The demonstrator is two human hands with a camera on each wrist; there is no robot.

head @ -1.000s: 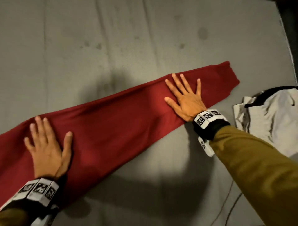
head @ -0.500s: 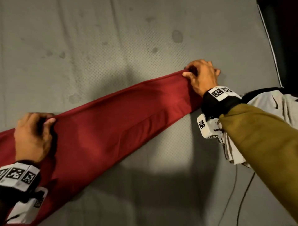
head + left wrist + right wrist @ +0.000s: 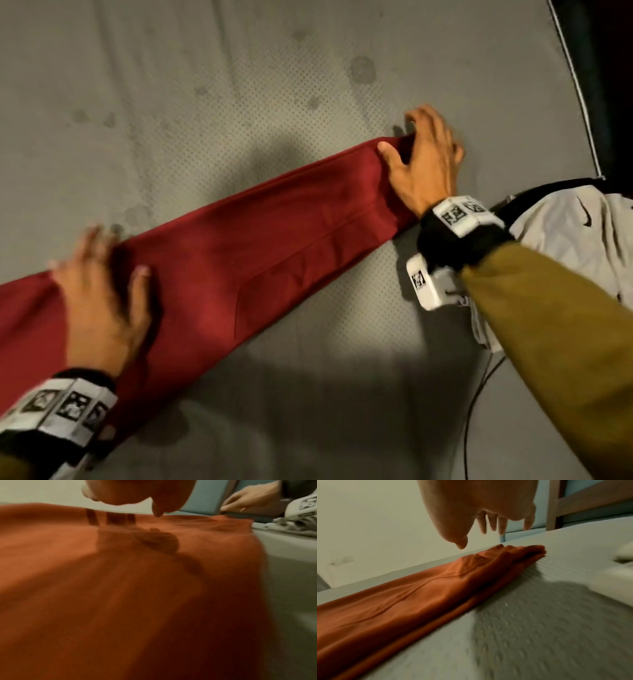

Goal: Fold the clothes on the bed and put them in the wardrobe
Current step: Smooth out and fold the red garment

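A long red garment [image 3: 239, 253] lies folded lengthwise, running diagonally across the grey mattress [image 3: 205, 85]. My left hand [image 3: 99, 274], blurred, is spread open on its left part. In the left wrist view that hand [image 3: 137, 493] hovers just over the red garment [image 3: 137, 588] and casts a shadow on it. My right hand [image 3: 421, 150] is at the garment's far right end with its fingers spread. The right wrist view shows this hand [image 3: 479, 513] lifted above the bunched end of the red garment [image 3: 419, 591], holding nothing.
A crumpled pale grey garment [image 3: 565, 233] with a black band and a small logo lies to the right, partly under my right forearm. A thin dark cable [image 3: 472, 404] runs below it. The mattress edge [image 3: 579, 96] is at the far right, with a wooden frame [image 3: 553, 507] beyond.
Half a second ago both hands pinched the garment's far edge. Now both have let go and spread open, the left one still in motion.
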